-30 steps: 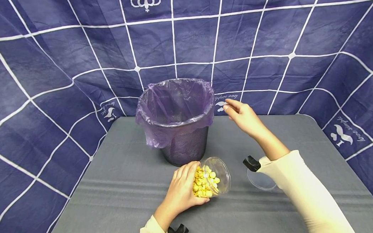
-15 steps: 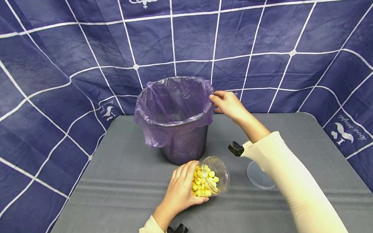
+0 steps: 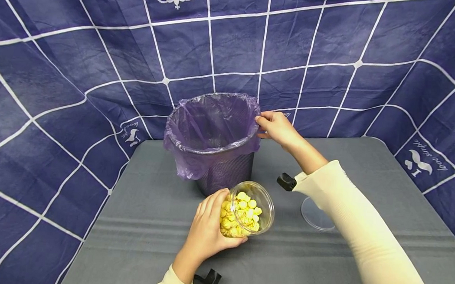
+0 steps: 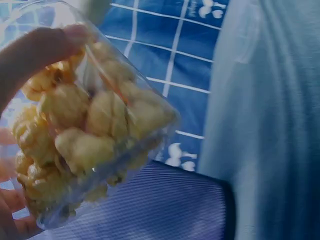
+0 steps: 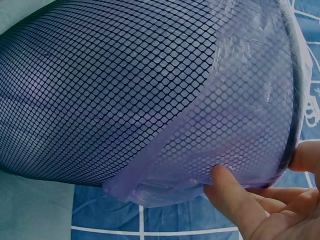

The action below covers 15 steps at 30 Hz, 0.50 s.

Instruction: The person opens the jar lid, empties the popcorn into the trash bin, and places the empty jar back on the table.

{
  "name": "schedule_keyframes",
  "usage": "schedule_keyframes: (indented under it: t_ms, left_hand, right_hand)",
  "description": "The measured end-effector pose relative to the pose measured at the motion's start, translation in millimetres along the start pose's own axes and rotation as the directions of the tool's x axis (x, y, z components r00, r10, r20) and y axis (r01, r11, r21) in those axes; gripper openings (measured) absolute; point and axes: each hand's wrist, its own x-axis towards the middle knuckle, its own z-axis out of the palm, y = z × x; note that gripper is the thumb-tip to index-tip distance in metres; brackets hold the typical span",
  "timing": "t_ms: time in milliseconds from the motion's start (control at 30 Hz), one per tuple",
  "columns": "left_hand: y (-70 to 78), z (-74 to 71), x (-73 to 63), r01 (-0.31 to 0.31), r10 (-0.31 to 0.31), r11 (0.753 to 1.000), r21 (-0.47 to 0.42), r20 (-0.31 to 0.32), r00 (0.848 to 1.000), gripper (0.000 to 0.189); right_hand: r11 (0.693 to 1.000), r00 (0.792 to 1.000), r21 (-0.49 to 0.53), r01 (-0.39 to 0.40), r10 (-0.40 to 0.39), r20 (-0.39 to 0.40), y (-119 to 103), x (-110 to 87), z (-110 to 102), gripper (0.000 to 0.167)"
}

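Observation:
My left hand [image 3: 208, 227] grips a clear plastic tub [image 3: 263, 198] of yellow popcorn [image 3: 246, 215], tilted with its open mouth facing right and up. In the left wrist view the thumb lies across the tub's wall and other fingers curl beneath. Just behind the tub stands a black mesh wastebasket [image 3: 231, 172], lined with a purple bin bag [image 3: 195, 161] folded over its rim. My right hand [image 3: 278, 127] holds the basket's right rim. The right wrist view has its thumb at the rim and its fingers against the bag-covered mesh outside.
A round clear lid [image 3: 317, 215] lies on the grey tabletop [image 3: 282, 267], right of the tub and below the right forearm. Blue cloth [image 3: 316, 34] with white grid lines hangs behind and along both sides.
My right hand has come left onto the wastebasket's rim and taken hold of it. My left hand has shifted slightly left with the popcorn tub, lifting its mouth and turning it more toward me.

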Motion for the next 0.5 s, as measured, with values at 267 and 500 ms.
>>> schedule_keyframes:
  t_ms: [267,500]
  left_hand:
    - [7.3,-28.0,15.2,-0.058,0.040,0.993,-0.103,-0.164,0.986,0.104]
    - [11.6,-50.0,32.1,-0.077,0.042,0.990,-0.118,-0.273,0.961,0.102]
  right_hand:
    - [1.000,1.000,0.023,0.001,-0.001,-0.008,-0.2,-1.7,1.5,0.030]
    - [1.000,1.000,0.013,-0.007,0.007,-0.007,0.7,0.0,1.0,0.033]
